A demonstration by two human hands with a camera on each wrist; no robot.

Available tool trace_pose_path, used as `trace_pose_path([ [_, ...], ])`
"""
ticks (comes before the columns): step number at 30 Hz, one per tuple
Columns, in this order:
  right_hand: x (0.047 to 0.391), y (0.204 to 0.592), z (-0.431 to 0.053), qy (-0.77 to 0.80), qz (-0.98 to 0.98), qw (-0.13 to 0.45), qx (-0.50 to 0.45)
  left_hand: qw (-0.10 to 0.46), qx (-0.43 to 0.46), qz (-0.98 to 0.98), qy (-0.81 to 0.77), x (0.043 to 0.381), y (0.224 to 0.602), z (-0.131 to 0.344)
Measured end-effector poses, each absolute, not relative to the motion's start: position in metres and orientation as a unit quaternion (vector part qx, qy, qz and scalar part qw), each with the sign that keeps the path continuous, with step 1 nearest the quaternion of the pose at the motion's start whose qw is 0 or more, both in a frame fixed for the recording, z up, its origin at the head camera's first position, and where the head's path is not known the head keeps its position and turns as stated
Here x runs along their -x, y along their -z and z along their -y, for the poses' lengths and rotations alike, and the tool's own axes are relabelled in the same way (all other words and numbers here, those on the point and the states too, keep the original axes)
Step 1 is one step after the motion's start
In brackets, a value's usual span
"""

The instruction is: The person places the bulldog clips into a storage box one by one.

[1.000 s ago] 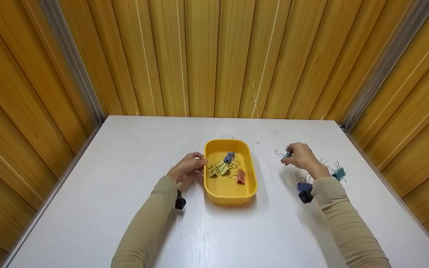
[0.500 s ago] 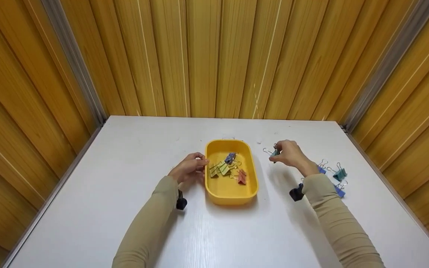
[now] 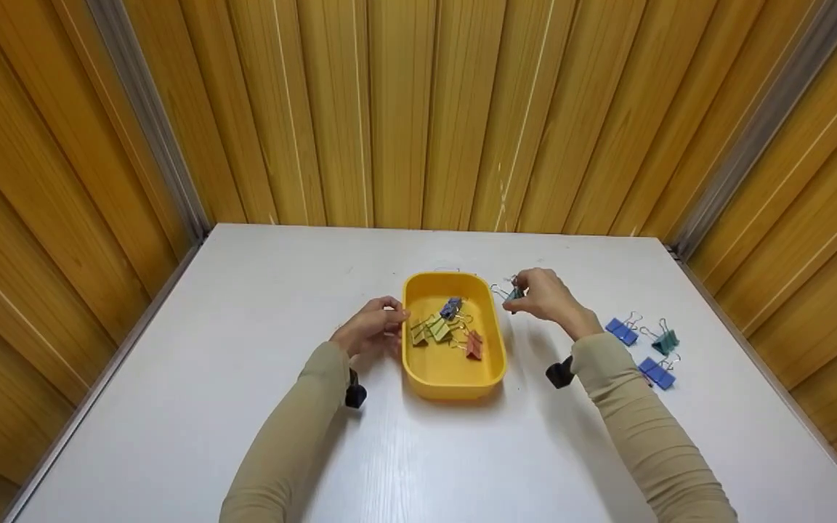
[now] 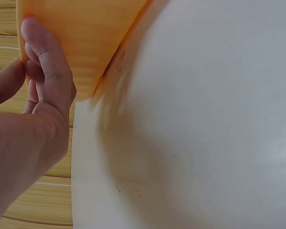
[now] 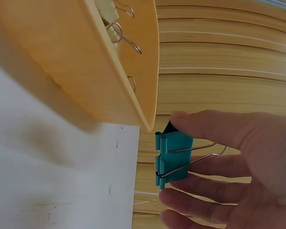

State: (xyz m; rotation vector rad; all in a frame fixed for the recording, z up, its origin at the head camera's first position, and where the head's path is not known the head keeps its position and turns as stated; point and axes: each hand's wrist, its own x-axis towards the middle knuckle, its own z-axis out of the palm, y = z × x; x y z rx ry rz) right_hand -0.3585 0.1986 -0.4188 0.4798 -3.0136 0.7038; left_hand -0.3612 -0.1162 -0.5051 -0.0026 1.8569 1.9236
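Note:
A yellow plastic bin (image 3: 455, 390) stands mid-table, and my left hand (image 3: 373, 325) pinches its left rim between thumb and fingers, as the left wrist view confirms. Inside lie two yellow-green binder clips (image 3: 439, 329), a patterned blue one (image 3: 451, 308) and a red one (image 3: 474, 344). Just off the bin's right side, my right hand (image 3: 546, 296) holds a teal binder clip (image 5: 177, 155) between the thumb and fingertips. In the right wrist view this clip hangs near the bin's corner, apart from the wall, its wire handles towards my palm.
To the right on the white table (image 3: 302, 276) lie two blue binder clips (image 3: 621, 331) and another teal clip (image 3: 665, 341). Yellow wood-look panels (image 3: 418, 109) rise behind the table and along its sides.
My right hand has carried the teal binder clip leftwards to the bin's side, uncovering the blue clips on the table. My left hand has stayed on the rim.

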Motion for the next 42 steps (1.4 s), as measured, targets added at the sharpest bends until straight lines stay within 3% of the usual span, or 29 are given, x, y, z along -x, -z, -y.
trace_pose_path([
  [15, 0.359, 0.423, -0.164, -0.213, 0.963, -0.012, -0.163, 0.236, 0.001, -0.674, -0.7, 0.363, 0.506, 0.115],
  [29, 0.358, 0.436, -0.149, -0.191, 0.965, 0.013, -0.18, 0.227, -0.002, -0.672, -0.705, 0.361, 0.507, 0.116],
  [42, 0.344, 0.43, -0.202, -0.212, 0.969, 0.062, -0.114, 0.228, 0.004, -0.671, -0.706, 0.361, 0.505, 0.115],
])
